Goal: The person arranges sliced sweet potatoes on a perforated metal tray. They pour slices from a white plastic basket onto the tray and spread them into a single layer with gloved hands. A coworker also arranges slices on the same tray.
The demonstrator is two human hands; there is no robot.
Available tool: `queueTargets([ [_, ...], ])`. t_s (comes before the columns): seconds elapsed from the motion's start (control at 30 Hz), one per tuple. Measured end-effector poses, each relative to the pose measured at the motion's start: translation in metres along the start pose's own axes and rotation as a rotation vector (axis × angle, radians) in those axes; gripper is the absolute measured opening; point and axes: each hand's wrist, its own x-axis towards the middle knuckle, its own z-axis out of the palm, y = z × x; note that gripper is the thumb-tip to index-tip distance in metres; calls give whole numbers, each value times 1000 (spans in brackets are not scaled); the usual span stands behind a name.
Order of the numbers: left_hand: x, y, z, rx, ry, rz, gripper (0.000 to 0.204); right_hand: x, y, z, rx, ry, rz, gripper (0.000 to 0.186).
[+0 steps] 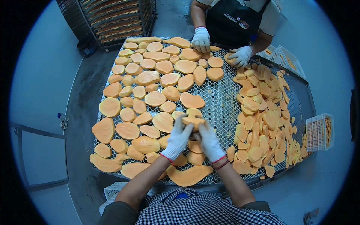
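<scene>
In white gloves, my left hand (179, 138) and my right hand (210, 140) hold an orange sweet potato slice (193, 122) between them. They are just above the mesh drying tray (215, 95). Flat slices (127, 130) lie side by side over the tray's left and middle, and a few sit partly hidden under my hands and wrists. To the right, a loose heap of slices (258, 120) is piled on the table. Across from me, a co-worker's gloved hand (201, 39) rests on the far slices, while the other (241, 56) grips a slice near the heap.
A tall rack (116, 20) of loaded trays stands at the far left, with a dark bucket (87, 45) beside it. White crates (290, 62) with slices sit at the far right. Another white crate (317, 133) is beside the table's right edge.
</scene>
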Motion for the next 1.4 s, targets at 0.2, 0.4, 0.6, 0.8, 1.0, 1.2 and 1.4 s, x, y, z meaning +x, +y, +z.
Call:
queueTargets([
  [0.2,-5,15,-57,-197,320,-167,34,24,-13,28,-446,-72,-233,35],
  [0.4,15,12,-139,-102,585,9,34,81,-5,58,-1045,-93,-415,32],
  [0.6,25,12,-160,-54,557,12,33,92,6,65,-1069,-134,-444,32],
  [0.8,25,17,-156,30,614,19,33,80,-21,32,-753,190,-521,27],
  [1.0,62,31,-87,289,219,-33,37,75,-26,27,-686,168,-336,34],
  [1.2,88,10,-68,837,204,-40,46,87,0,32,-998,76,-359,39],
  [1.4,103,-2,-68,1121,9,84,48,97,3,44,-1203,103,-335,35],
])
